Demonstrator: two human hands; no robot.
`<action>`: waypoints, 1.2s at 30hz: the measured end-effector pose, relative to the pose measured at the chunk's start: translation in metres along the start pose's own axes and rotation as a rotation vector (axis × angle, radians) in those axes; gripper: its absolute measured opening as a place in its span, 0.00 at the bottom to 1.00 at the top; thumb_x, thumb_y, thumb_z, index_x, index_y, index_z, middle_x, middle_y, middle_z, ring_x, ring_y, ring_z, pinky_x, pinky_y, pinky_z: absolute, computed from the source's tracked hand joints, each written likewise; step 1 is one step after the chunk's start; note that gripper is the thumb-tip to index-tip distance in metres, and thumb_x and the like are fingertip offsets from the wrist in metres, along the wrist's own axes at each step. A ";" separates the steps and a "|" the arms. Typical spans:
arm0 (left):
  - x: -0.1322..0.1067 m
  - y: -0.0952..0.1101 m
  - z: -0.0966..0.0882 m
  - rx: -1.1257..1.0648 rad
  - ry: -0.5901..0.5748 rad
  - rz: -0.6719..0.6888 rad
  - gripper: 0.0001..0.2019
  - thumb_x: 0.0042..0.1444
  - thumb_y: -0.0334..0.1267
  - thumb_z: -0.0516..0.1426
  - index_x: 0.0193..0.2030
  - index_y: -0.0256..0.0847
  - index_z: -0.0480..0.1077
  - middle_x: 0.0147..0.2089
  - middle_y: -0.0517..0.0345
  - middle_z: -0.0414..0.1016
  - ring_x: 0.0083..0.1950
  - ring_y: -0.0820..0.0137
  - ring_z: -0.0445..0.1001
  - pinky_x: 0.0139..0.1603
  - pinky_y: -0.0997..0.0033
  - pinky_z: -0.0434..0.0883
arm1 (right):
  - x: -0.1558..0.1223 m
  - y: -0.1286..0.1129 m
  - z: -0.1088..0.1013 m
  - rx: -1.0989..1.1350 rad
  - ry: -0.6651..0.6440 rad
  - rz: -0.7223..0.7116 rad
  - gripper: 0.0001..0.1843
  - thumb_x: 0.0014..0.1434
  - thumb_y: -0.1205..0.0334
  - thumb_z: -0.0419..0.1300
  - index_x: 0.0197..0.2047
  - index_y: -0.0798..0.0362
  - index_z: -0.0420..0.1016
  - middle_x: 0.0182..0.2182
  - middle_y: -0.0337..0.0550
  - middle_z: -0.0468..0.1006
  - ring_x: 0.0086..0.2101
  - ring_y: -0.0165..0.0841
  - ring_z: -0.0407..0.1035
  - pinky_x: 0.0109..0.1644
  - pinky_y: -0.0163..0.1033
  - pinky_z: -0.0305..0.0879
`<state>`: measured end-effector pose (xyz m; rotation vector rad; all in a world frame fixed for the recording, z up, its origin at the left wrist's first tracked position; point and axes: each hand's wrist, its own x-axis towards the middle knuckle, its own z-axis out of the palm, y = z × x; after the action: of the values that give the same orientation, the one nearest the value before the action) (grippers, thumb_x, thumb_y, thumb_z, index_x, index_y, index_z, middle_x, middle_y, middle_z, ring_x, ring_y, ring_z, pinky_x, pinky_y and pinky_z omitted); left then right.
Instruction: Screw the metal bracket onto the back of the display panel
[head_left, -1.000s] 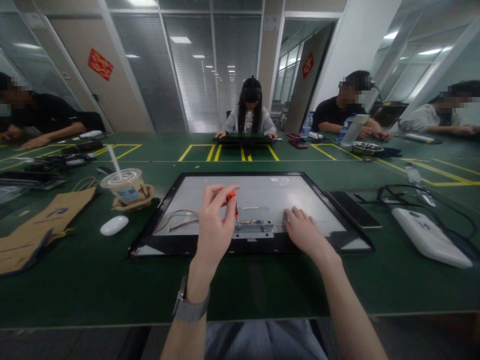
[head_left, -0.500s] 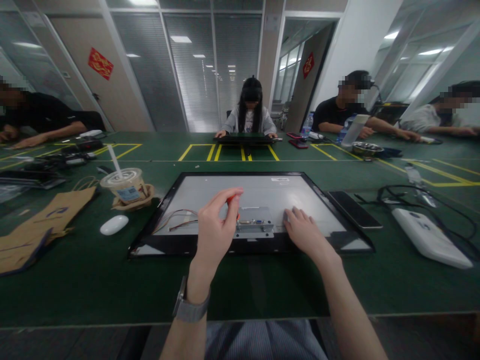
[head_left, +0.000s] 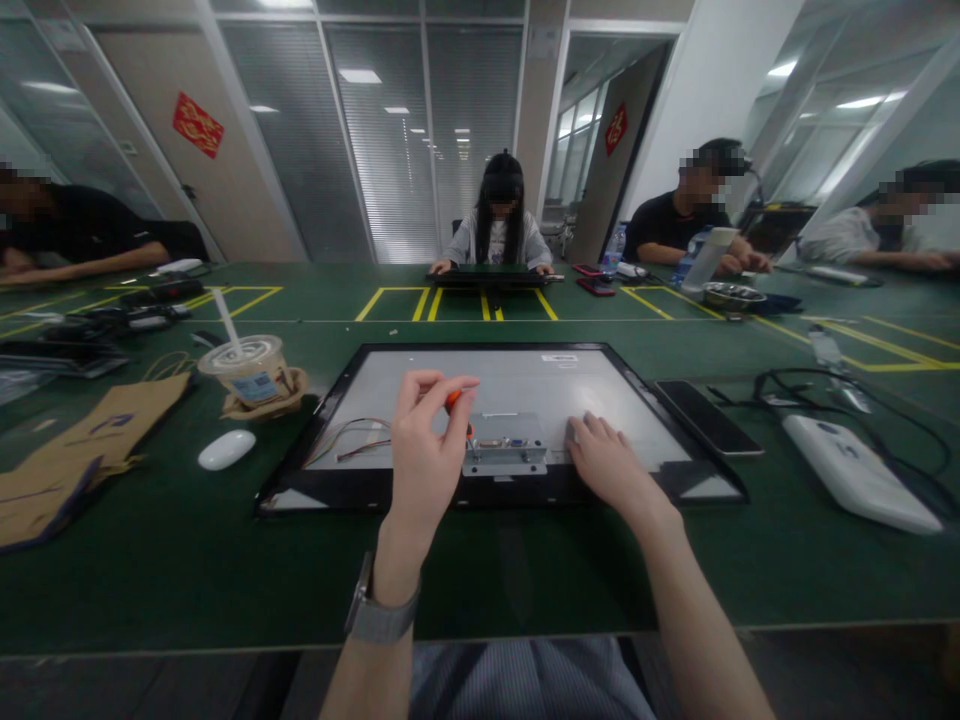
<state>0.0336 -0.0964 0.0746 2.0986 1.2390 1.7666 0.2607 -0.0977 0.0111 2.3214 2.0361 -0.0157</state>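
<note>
A display panel [head_left: 495,390] with a black frame and a pale grey back lies flat on the table before me. Near its front edge sits a metal bracket [head_left: 502,458] carrying a blue port and another connector. Pinched in my left hand [head_left: 427,435] is a small screwdriver [head_left: 453,400]; its orange handle peeks out between thumb and fingers, while its tip is hidden. This hand hovers over the left end of the bracket. My right hand [head_left: 604,450] rests with outstretched fingers on the panel, right of the bracket. Thin wires [head_left: 349,430] lie on the panel's left part.
A white mouse [head_left: 226,450], an iced drink cup [head_left: 247,368] and a brown paper bag [head_left: 90,450] are to the left. At right lie a black phone [head_left: 709,418], a white device [head_left: 859,472] and black cables [head_left: 832,385]. Several people sit around the table.
My left hand has turned slightly, its fingers shifting a little left around the screwdriver handle. The right hand stays put. A person at far right has drawn a hand back.
</note>
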 end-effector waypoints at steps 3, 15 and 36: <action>0.000 0.000 0.000 -0.032 -0.027 -0.016 0.11 0.65 0.31 0.51 0.49 0.41 0.73 0.44 0.54 0.71 0.43 0.70 0.74 0.43 0.69 0.75 | 0.000 0.000 -0.001 -0.001 -0.005 -0.002 0.25 0.69 0.63 0.41 0.66 0.61 0.60 0.66 0.63 0.59 0.64 0.51 0.54 0.63 0.56 0.55; -0.001 -0.003 0.003 -0.046 -0.091 -0.051 0.15 0.65 0.35 0.52 0.56 0.41 0.70 0.55 0.49 0.71 0.52 0.66 0.74 0.53 0.63 0.75 | 0.001 0.000 0.001 -0.011 -0.004 0.007 0.26 0.70 0.63 0.41 0.66 0.61 0.59 0.67 0.61 0.58 0.65 0.51 0.54 0.63 0.56 0.55; -0.002 -0.002 0.003 -0.041 -0.026 -0.010 0.09 0.61 0.32 0.57 0.48 0.40 0.74 0.45 0.55 0.68 0.43 0.73 0.74 0.42 0.73 0.76 | -0.001 0.000 -0.001 -0.015 0.009 -0.004 0.25 0.70 0.63 0.41 0.65 0.60 0.61 0.66 0.62 0.59 0.64 0.50 0.54 0.63 0.54 0.56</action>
<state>0.0347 -0.0950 0.0709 2.0826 1.1939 1.7396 0.2602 -0.0983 0.0121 2.3123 2.0382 0.0096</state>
